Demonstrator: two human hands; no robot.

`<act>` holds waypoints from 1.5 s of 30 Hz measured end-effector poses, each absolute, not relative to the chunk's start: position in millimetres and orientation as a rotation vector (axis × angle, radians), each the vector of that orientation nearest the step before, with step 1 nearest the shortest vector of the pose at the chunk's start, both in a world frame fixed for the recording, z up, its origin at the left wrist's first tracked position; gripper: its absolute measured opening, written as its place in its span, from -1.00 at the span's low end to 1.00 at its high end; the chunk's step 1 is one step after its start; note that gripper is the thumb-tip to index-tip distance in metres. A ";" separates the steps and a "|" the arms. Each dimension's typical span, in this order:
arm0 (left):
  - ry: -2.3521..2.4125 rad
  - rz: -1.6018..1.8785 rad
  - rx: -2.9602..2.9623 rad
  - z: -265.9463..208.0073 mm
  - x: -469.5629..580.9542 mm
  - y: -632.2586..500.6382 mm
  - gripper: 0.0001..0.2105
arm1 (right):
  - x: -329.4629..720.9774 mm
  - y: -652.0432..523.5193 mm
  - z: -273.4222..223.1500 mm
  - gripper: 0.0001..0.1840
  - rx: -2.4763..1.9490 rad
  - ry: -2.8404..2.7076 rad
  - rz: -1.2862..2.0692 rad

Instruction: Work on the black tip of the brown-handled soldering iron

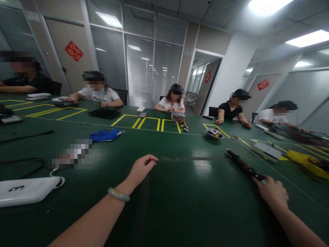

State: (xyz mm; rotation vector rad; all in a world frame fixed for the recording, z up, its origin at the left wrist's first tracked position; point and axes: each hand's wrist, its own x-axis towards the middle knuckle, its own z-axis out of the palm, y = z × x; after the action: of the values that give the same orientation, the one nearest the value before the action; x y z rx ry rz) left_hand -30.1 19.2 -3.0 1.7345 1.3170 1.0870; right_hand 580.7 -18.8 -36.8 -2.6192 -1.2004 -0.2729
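My left hand (143, 168) hovers over or rests on the green table, its fingers bent and together with nothing visible in them. A pale green bangle (118, 195) is round that wrist. On the right, my right hand (273, 192) is closed round the near end of a long dark stick-shaped tool (240, 163). The tool slants away to the upper left; its exact kind is unclear. Between my two hands lies the bare green table top (190, 199).
At left are a white flat device (28, 190) marked 3 with a white cord, and a blue glove (105, 135). A metal bowl (215, 134) holds small parts. Beyond, a box with coloured wires (180, 118) sits before a person. Several people sit across the table. A white box (267, 151) and yellow item (300, 159) lie right.
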 end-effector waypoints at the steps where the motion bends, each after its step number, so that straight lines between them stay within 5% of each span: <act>1: 1.322 1.095 1.759 -3.2 -29.2 19.2 -0.73 | 570.6 -22.0 -36.5 -0.26 -2.576 -1.252 -0.287; 13: 1.203 1.251 2.277 8.7 -22.7 -3.1 -0.68 | 299.1 -15.9 -19.4 -0.59 -1.775 -1.985 0.016; 21: 1.343 1.209 2.512 7.9 -30.2 -1.5 -0.72 | 116.2 -9.1 -18.5 -0.63 -1.483 -2.214 0.126; 29: 1.507 1.055 2.486 0.1 -34.4 7.9 -0.73 | 146.1 11.4 14.7 -0.43 -1.436 -2.299 0.575; 33: 1.468 0.899 2.553 1.7 -34.4 6.1 -0.71 | 209.4 8.3 42.4 -0.50 -1.842 -2.274 0.546; 36: 1.396 0.774 2.633 3.9 -37.1 3.6 -0.70 | 236.7 -3.8 42.9 -0.42 -1.984 -2.388 1.021; 40: 1.294 0.663 2.711 5.1 -42.4 2.3 -0.49 | 228.0 -18.7 21.5 -0.59 -1.771 -2.289 1.494; 45: 1.335 0.620 2.734 3.8 -42.1 3.7 -0.60 | 197.8 -18.1 6.2 -0.78 -1.631 -2.079 1.737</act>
State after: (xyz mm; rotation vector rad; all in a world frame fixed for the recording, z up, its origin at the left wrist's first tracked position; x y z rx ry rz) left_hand -42.1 3.7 3.8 2.7336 1.3347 0.6202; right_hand 197.8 -18.1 6.2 -1.6313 -2.0786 1.7374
